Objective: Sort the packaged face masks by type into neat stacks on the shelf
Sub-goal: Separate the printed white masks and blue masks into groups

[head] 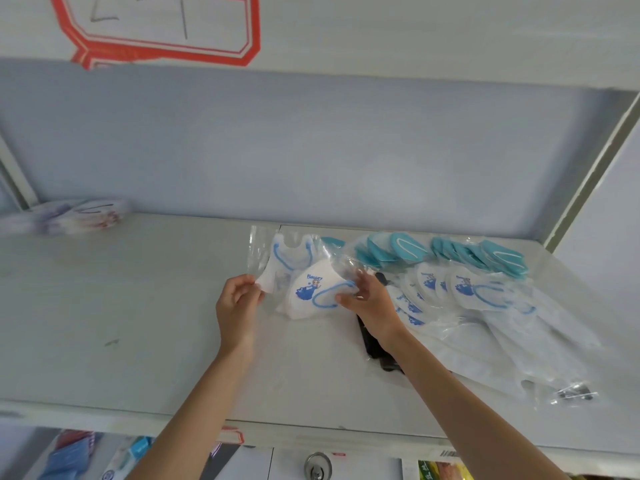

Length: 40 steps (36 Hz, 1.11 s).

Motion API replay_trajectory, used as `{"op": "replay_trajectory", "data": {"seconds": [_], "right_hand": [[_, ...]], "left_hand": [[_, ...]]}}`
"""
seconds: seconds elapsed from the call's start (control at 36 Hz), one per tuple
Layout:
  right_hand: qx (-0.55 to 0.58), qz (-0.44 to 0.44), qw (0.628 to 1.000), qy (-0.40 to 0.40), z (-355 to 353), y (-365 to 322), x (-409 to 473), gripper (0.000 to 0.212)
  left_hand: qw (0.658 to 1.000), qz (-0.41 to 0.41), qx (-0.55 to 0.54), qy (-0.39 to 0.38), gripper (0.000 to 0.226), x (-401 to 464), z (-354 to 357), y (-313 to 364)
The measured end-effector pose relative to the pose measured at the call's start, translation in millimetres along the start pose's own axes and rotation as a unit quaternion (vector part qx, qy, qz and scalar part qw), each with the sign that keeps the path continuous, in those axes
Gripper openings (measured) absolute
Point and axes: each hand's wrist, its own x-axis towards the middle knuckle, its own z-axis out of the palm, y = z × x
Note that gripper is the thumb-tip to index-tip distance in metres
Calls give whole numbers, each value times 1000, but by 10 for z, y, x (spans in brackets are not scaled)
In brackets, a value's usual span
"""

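Observation:
On the white shelf (138, 306), a clear packet with a white face mask printed in blue (311, 289) lies near the middle. My left hand (239, 303) pinches the packet's left edge. My right hand (367, 299) grips its right side by the blue ear loop. To the right lies a spread pile of the same white printed masks (460, 289) in clear bags. Behind them stands a row of teal masks (443, 252) in packets. A black packaged item (372, 344) lies partly hidden under my right forearm.
A blurred stack of packets (69, 216) sits at the shelf's far left. A shelf board with a red-bordered label (156, 29) hangs overhead. A metal upright (588, 168) bounds the right side. Below the front edge are more goods and a lock (317, 465).

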Motion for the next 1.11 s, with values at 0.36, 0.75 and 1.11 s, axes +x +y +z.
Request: {"op": "replay_trajectory", "data": {"seconds": [0.36, 0.75, 1.11], "right_hand": [[-25, -17, 999, -26, 14, -23, 20, 42], [-93, -21, 995, -13, 48, -59, 55, 23], [-8, -38, 999, 4, 138, -84, -28, 39]], "left_hand": [[844, 331, 369, -204, 20, 348, -14, 381], [968, 81, 101, -217, 43, 300, 97, 428], [982, -8, 11, -189, 31, -127, 427, 0]]}}
